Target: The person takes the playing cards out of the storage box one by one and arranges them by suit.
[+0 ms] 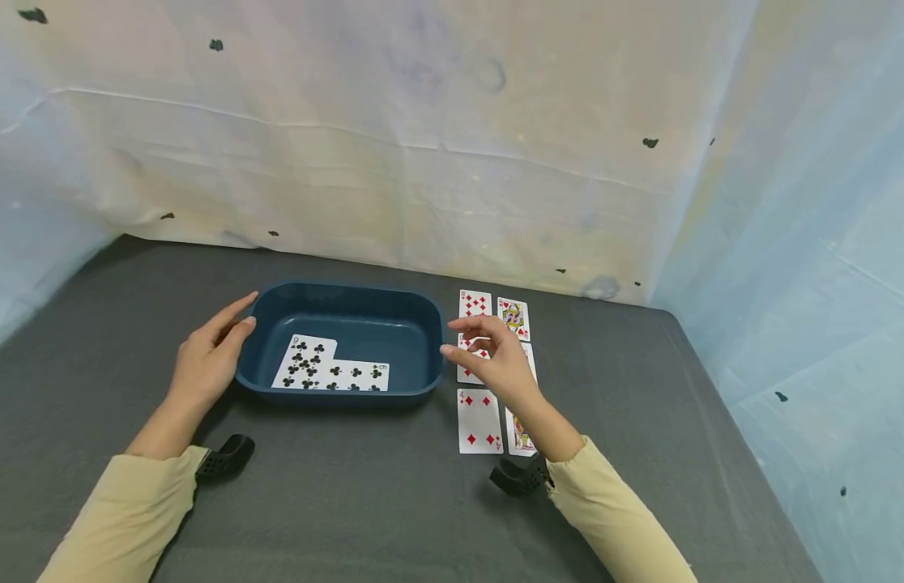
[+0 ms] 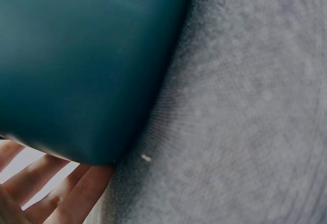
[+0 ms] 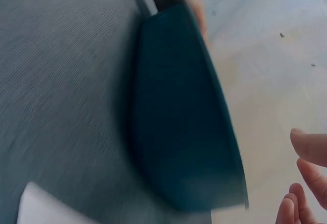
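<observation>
A dark blue plastic basin [image 1: 343,397] stands on the cloth, and two black club playing cards [image 1: 353,375] lie inside it, partly overlapping. My left hand [image 1: 207,356] touches the basin's left end with its fingers extended; in the left wrist view, the fingers [image 2: 82,198] lie against the wall. Just off the right end, my right hand [image 1: 496,362] holds nothing, thumb and fingers apart. Beneath and around it, red playing cards lie face up in two columns, among them a four of diamonds [image 1: 479,421] and a queen of hearts [image 1: 513,317]. The right hand and wrist hide some cards.
A dark grey cloth [image 1: 364,502] covers the table. Pale patterned curtains [image 1: 394,186] hang behind it and along the sides. A black wrist device sits at the left cuff [image 1: 229,457], and another at the right cuff [image 1: 518,478].
</observation>
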### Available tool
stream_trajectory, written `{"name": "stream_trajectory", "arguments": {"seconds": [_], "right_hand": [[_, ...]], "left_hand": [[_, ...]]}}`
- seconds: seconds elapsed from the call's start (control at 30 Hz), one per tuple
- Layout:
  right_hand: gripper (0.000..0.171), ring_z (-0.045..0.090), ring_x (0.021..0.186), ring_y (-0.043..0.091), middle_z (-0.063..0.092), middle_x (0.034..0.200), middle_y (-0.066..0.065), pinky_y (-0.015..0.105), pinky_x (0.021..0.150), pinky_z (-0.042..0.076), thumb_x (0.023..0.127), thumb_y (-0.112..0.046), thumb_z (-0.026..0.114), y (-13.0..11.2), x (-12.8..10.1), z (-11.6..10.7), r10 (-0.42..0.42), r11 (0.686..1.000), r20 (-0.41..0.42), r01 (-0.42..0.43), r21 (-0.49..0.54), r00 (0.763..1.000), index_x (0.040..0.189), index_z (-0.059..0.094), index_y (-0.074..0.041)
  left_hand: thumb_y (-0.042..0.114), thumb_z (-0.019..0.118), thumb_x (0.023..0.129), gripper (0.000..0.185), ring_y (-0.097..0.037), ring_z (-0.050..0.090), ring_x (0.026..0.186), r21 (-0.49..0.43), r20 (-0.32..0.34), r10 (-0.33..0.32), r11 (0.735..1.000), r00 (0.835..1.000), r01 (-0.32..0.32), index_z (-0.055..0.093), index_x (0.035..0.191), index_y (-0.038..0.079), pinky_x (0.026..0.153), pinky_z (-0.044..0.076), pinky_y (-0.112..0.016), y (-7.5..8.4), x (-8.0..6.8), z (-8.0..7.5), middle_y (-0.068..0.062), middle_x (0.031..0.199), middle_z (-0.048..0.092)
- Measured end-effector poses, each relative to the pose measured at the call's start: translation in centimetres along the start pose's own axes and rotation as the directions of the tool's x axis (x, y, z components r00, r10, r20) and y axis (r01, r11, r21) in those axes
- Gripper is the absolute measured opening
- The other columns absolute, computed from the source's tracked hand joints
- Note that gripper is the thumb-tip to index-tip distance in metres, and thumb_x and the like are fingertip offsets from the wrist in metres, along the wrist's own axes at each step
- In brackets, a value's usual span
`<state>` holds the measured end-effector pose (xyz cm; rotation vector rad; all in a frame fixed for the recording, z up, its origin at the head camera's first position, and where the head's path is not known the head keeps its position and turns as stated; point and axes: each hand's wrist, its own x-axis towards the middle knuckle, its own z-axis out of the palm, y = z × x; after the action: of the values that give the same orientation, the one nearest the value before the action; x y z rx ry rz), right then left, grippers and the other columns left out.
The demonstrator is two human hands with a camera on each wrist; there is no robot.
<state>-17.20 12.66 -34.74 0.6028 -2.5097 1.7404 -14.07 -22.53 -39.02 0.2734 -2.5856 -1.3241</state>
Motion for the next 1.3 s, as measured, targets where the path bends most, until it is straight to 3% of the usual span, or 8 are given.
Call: {"name": "stream_trajectory", "arguments": {"seconds": [0.17,0.23,0.37,0.5,0.9,1.03,1.13,1.3], "right_hand": [[0.032,0.051,0.099,0.036,0.056,0.115,0.023,0.028,0.081,0.045,0.084,-0.007,0.072,-0.8,1.3,2.2,0.004,0.997,0.048,-0.007,0.08,0.999,0.114,0.064,0.001],[0.032,0.053,0.098,0.03,0.057,0.116,0.021,0.027,0.079,0.045,0.084,-0.009,0.072,-1.1,1.9,3.2,0.038,0.996,0.066,-0.043,0.078,0.997,0.115,0.065,-0.001],[0.032,0.054,0.096,0.018,0.06,0.116,0.016,0.025,0.079,0.046,0.085,-0.014,0.072,-1.6,3.0,5.0,0.121,0.991,0.107,-0.126,0.044,0.987,0.115,0.066,-0.005],[0.032,0.054,0.099,0.016,0.062,0.117,0.011,0.026,0.082,0.046,0.086,-0.019,0.072,-1.8,4.0,6.6,0.183,0.983,0.164,-0.185,0.002,0.969,0.116,0.066,-0.009],[0.036,0.054,0.101,0.017,0.062,0.119,0.01,0.028,0.085,0.045,0.084,-0.019,0.074,-1.5,4.8,9.8,0.259,0.964,0.294,-0.228,-0.136,0.92,0.118,0.066,-0.008],[0.042,0.055,0.111,0.021,0.061,0.123,0.008,0.035,0.093,0.045,0.082,-0.02,0.077,-1.5,4.9,10.1,0.326,0.936,0.366,-0.244,-0.253,0.872,0.121,0.065,-0.011],[0.047,0.053,0.117,0.021,0.059,0.127,0.006,0.036,0.098,0.043,0.081,-0.02,0.078,-1.6,5.0,10.4,0.348,0.906,0.414,-0.189,-0.378,0.841,0.125,0.063,-0.014],[0.047,0.046,0.113,0.019,0.057,0.125,0.002,0.035,0.097,0.038,0.083,-0.017,0.074,-1.8,5.1,11.0,0.36,0.801,0.409,-0.054,-0.596,0.839,0.128,0.061,-0.021]], "left_hand": [[0.04,0.034,0.103,0.049,-0.04,0.048,0.11,-0.003,0.002,0.0,1.0,1.0,0.0,0.034,0.15,0.024,0.081,0.035,-0.053,0.2,0.0,0.2,-0.028,0.132,0.052],[0.04,0.034,0.103,0.049,-0.04,0.048,0.11,-0.005,0.002,0.0,1.0,1.0,0.0,0.034,0.15,0.024,0.082,0.036,-0.054,0.3,0.0,0.3,-0.028,0.132,0.052],[0.04,0.033,0.103,0.05,-0.041,0.048,0.111,-0.006,0.003,0.0,1.0,1.0,0.0,0.035,0.15,0.023,0.083,0.036,-0.055,0.4,0.1,0.3,-0.028,0.133,0.051],[0.04,0.033,0.103,0.05,-0.042,0.047,0.115,-0.011,0.004,0.0,1.0,1.0,0.0,0.034,0.15,0.023,0.087,0.035,-0.059,0.5,0.1,0.4,-0.028,0.136,0.05],[0.041,0.032,0.103,0.05,-0.044,0.045,0.119,-0.012,0.012,-0.017,1.0,1.0,0.017,0.033,0.151,0.024,0.091,0.034,-0.063,0.4,-0.1,0.5,-0.027,0.14,0.046],[0.04,0.032,0.104,0.05,-0.043,0.045,0.118,-0.008,0.01,-0.016,1.0,1.0,0.016,0.033,0.151,0.023,0.091,0.034,-0.062,0.3,-0.1,0.4,-0.027,0.14,0.046],[0.04,0.032,0.104,0.05,-0.044,0.045,0.12,-0.01,0.012,-0.015,1.0,1.0,0.015,0.033,0.151,0.023,0.092,0.034,-0.062,0.2,-0.2,0.3,-0.027,0.14,0.046],[0.039,0.032,0.104,0.049,-0.043,0.045,0.119,-0.006,0.014,-0.016,1.0,1.0,0.016,0.032,0.151,0.024,0.091,0.034,-0.062,0.2,-0.2,0.1,-0.027,0.14,0.046]]}}
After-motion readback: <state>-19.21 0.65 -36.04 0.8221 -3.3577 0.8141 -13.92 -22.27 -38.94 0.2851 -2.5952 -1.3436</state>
